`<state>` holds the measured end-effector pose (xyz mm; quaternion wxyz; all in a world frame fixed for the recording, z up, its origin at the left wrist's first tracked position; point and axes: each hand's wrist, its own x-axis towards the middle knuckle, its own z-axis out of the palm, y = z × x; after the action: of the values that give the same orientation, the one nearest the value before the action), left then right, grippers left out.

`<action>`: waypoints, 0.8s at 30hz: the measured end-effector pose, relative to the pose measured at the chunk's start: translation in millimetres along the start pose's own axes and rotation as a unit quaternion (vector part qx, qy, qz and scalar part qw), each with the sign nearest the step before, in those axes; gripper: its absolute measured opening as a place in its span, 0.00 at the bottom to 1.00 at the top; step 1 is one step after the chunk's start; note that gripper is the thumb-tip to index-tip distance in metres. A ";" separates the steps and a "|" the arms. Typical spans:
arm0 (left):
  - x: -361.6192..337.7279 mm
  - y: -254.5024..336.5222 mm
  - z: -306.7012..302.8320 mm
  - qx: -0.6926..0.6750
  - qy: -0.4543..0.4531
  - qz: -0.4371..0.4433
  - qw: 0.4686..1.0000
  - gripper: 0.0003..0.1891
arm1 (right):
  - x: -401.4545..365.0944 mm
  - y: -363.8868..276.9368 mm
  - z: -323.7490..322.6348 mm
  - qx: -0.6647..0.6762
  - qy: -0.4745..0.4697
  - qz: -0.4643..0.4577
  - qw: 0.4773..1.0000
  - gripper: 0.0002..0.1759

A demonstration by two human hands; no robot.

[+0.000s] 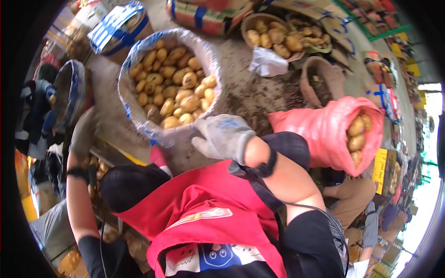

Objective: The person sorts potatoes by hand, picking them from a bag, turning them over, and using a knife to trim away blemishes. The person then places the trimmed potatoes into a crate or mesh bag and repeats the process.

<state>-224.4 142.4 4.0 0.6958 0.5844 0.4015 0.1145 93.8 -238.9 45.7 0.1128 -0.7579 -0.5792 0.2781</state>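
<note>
A large round container (214, 60) lined with clear plastic holds many potatoes (174, 83). At its lower right rim is my right hand (225, 136) in a grey-white glove, thumb apart from the other fingers, with nothing visible in it. My left hand (84, 132), also gloved, reaches out at the left beside another plastic-lined container (72, 88); its fingers are blurred and partly hidden. A pink sack (320, 129) lies to the right of my right hand, its mouth turned right and showing potatoes (356, 139).
Beyond the sack stand a tub (308, 81) and a basin of potatoes (269, 34). Crumpled white paper (268, 62) lies on the dirt-strewn floor. A blue-taped box (118, 28) is at the upper left. Another person's leg (352, 197) shows at the lower right.
</note>
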 end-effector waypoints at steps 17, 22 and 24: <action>339.9 -49.8 367.3 0.634 -0.076 0.080 0.766 0.44 | 53.4 56.1 -15.7 -0.026 0.015 0.116 0.993 0.24; 340.4 -57.5 343.0 0.598 -0.031 0.091 0.796 0.48 | 58.6 60.5 -5.5 -0.080 0.073 0.083 0.991 0.18; 346.2 -84.6 314.8 0.559 -0.027 0.129 0.819 0.46 | 55.4 54.0 -6.3 -0.088 0.044 0.076 0.992 0.19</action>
<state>192.9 108.3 -221.4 0.2392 0.9220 0.2991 -0.0566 151.0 -202.3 8.1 0.0497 -0.8180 -0.5368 0.2008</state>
